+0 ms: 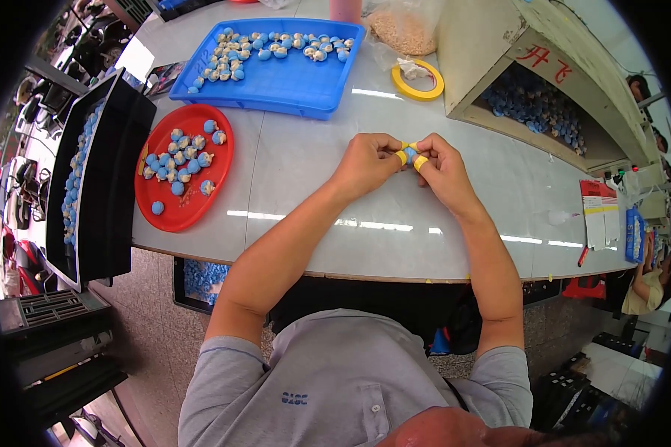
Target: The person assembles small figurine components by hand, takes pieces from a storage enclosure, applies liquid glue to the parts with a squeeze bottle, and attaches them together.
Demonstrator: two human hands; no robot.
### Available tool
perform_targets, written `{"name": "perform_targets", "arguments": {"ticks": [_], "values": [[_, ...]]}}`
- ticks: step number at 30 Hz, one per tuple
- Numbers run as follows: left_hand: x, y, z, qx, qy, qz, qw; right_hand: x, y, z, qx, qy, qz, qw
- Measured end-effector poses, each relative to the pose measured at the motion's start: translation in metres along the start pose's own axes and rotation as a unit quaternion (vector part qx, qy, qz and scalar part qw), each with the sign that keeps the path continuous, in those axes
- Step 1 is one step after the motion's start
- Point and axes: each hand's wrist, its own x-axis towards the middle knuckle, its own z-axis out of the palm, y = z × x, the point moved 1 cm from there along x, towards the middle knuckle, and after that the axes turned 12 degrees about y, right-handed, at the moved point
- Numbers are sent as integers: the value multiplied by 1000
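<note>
- The grey-white table (313, 249) reaches out from the blue tray (298, 83) on all sides; its long near edge bends across in front of the person, well apart from the tray's near wall.
- Room for the elbows and wrists lies on the tabletop between tray and near edge, and more stretches rightward from the tray.
- Limits around the tray: the red plate (174, 216) near its left end on the person's side, the yellow tape roll (417, 95) just beside its right end, and the open-fronted box (492, 37) farther right.
- The small blue piece (409, 154) is off the tray's near right corner, between the two hands.
- Which way it points, and its long axis, I cannot tell: fingers cover much of it.
- Left hand (367, 162), on the piece's tray side, and right hand (447, 170), farther from the tray, meet at the piece with thumbs and fingers closed in a pinch.
- The piece shows at the fingertips, among yellow wraps (420, 162), apart from both palms.
</note>
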Motion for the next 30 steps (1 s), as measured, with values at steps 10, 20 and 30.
{"name": "perform_targets", "arguments": {"ticks": [10, 20, 30], "values": [[1, 2, 0, -10, 0, -6, 1000, 3, -1, 0, -3, 2, 0, 1000], [1, 2, 0, 13, -5, 7, 1000, 5, 6, 0, -11, 11, -16, 1000], [-3, 12, 3, -96, 26, -19, 995, 3, 6, -2, 23, 25, -11, 999]]}}
